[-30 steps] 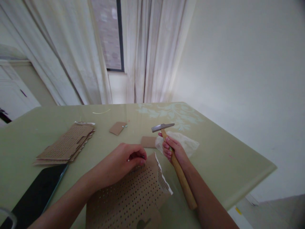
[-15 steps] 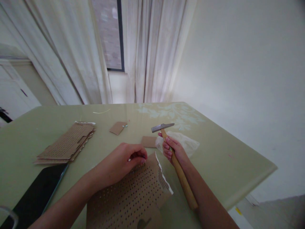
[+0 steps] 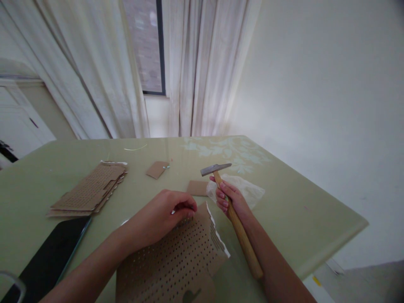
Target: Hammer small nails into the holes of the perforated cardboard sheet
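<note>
While my left hand (image 3: 164,214) pinches something small — too tiny to identify — against the perforated cardboard (image 3: 176,261), my right hand (image 3: 232,198) grips the hammer (image 3: 233,214), head raised clear.

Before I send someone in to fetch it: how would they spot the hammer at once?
Start at the green table and find the person's right hand, raised above a crumpled white plastic bag. The hammer is in that fist: the only tool there, with a pale wooden handle and small grey metal head.
</note>
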### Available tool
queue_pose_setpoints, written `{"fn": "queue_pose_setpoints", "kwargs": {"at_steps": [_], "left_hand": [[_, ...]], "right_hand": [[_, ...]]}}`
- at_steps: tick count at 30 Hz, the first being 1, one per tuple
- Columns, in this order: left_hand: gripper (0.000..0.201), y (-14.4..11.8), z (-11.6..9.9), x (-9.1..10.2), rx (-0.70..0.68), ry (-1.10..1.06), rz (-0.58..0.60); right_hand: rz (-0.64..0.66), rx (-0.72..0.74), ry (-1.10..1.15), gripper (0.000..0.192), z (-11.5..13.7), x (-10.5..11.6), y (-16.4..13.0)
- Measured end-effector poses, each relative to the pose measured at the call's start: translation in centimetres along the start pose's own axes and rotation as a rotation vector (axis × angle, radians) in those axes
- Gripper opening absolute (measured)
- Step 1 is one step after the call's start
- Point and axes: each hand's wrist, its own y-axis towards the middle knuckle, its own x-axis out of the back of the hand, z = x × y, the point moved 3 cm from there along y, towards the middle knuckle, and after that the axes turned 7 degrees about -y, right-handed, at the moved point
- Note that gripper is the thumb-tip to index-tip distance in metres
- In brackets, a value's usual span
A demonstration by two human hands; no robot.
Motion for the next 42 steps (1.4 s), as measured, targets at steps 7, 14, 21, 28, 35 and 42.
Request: {"fn": "queue_pose_setpoints", "kwargs": {"at_steps": [7,14,21,28,35,42], "left_hand": [[0.018,0.0,-0.1,0.1,0.001,0.012,0.009],[0.017,0.0,0.5,-0.1,0.005,0.009,0.009],[0.016,0.0,0.2,-0.1,0.015,-0.008,0.003],[0.016,0.2,0.3,-0.2,-0.018,0.026,-0.010],[0.015,0.3,0.7,-0.3,-0.026,-0.009,-0.003],[0.014,0.4,0.8,-0.7,-0.108,-0.067,0.007]], "right_hand": [[0.003,-0.004,0.000,0.043,0.0,0.0,0.0],[0.006,-0.006,-0.001,0.043,0.0,0.0,0.0],[0.007,0.004,-0.021,0.040,0.1,-0.1,-0.1],[0.001,0.039,-0.094,0.047,0.5,-0.6,-0.2],[0.057,0.092,-0.619,0.036,6.4,-3.9,-5.3],[0.129,0.240,-1.730,0.037,12.4,-9.8,-10.5]]}}
